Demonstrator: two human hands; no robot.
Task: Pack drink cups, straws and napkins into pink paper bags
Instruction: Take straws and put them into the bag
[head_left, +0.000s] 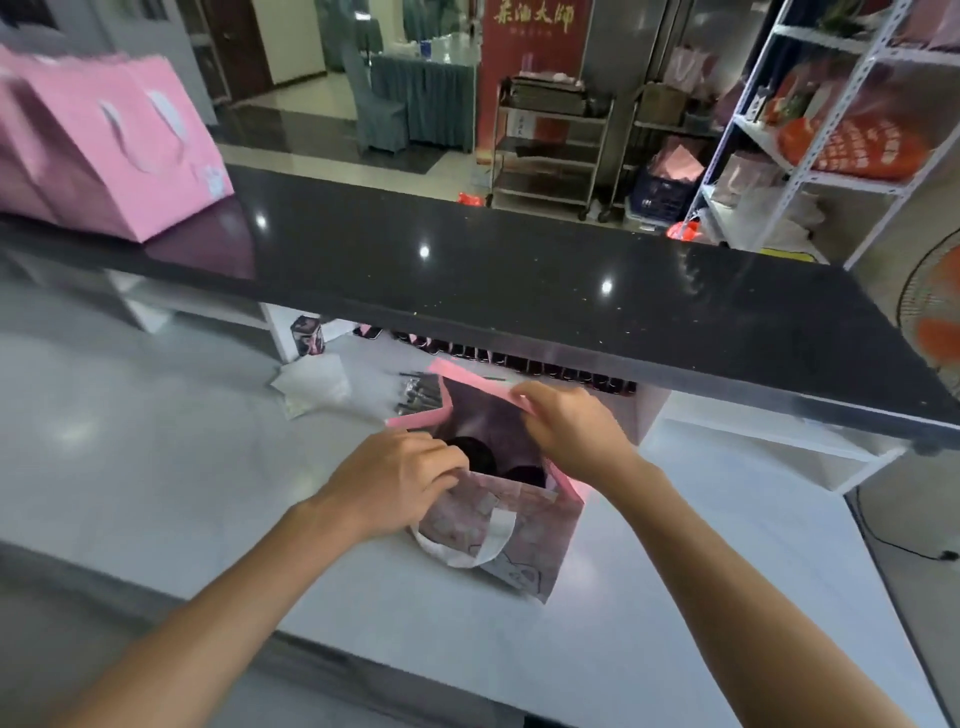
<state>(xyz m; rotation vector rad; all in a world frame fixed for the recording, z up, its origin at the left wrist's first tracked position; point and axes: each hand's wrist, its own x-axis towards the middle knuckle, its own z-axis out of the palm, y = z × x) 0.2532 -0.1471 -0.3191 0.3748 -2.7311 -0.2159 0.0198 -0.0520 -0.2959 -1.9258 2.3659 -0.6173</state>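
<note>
While the pink paper bag (498, 525) stood open near the middle of the white tabletop (156, 441), the left hand (395, 483) pinched its near rim and the right hand (571, 431) pinched the far rim. Two dark cup lids (472, 452) showed inside. Judged thin, creasable paper, bottom-heavy; best taken by the white handles (483, 545).

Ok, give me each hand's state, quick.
Left hand: pinching the near rim of the pink bag.
Right hand: pinching the bag's far rim.
</note>
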